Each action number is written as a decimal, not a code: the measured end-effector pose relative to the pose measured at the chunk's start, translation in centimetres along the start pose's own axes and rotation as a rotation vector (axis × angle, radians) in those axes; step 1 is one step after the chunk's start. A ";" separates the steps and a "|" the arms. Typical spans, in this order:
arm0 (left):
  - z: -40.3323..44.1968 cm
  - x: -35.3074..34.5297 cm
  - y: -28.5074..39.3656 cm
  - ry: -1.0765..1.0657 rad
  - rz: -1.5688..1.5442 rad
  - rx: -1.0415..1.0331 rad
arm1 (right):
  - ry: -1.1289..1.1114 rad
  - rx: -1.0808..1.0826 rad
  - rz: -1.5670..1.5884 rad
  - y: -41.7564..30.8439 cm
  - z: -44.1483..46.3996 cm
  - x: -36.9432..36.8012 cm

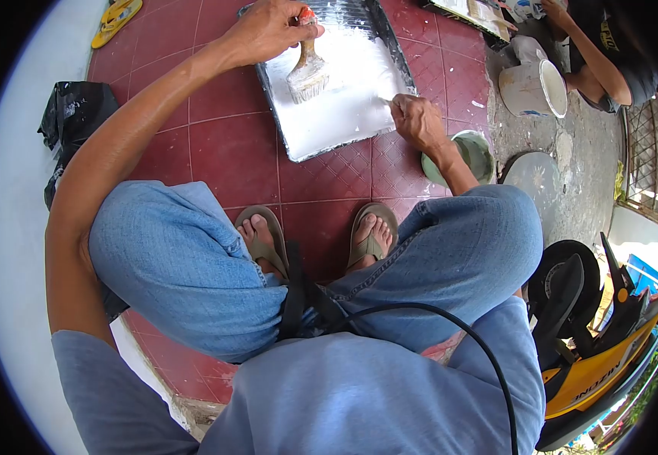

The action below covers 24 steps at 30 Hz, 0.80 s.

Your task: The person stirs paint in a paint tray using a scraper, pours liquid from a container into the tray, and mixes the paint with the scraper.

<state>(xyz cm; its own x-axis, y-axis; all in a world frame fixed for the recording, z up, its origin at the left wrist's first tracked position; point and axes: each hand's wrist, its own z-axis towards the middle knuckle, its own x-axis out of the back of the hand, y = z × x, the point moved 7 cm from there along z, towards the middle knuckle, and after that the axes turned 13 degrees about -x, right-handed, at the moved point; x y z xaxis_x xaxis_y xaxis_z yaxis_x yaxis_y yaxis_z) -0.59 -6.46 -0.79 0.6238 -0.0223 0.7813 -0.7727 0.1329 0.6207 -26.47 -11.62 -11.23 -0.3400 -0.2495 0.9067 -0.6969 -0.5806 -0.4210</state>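
A black tray [272,98] holding white paint lies on the red tiles at the top centre. Over its left part, my left hand [276,32] is closed on the handle of a paintbrush [308,76], whose bristles are coated white and point down toward the paint. My right hand [417,121] is closed at the tray's right edge. It holds a thin tool [384,101] whose tip reaches over the paint; what kind of tool cannot be made out. Just below my right wrist stands a greenish bucket [474,155], partly hidden by the forearm.
A white bucket [532,89] and a round grey lid [532,182] are on the concrete at right, near another person [598,64]. A black bag [78,114] lies by the left wall, yellow sandals [116,21] above it. A yellow motorbike [594,375] stands lower right.
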 end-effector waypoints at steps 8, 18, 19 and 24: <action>0.0 -0.2 -0.5 0.055 -0.081 -0.060 | -0.020 -0.072 -0.017 0.7 0.2 0.3; -0.2 0.1 -0.5 0.084 -0.043 -0.137 | -0.013 -0.066 0.053 1.1 0.4 -0.1; -0.1 0.0 -0.6 0.079 -0.039 -0.115 | 0.021 -0.022 -0.026 -0.2 0.7 -0.3; -0.3 0.9 0.5 0.057 0.011 -0.053 | -0.154 0.309 0.043 -6.2 -0.5 -2.2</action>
<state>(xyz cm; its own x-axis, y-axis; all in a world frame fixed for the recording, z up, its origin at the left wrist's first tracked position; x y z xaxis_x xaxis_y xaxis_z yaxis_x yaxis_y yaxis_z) -0.41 -6.16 0.23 0.6221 0.0359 0.7821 -0.7732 0.1855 0.6065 -21.71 -7.13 -10.66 -0.2494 -0.3790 0.8911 -0.4522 -0.7681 -0.4533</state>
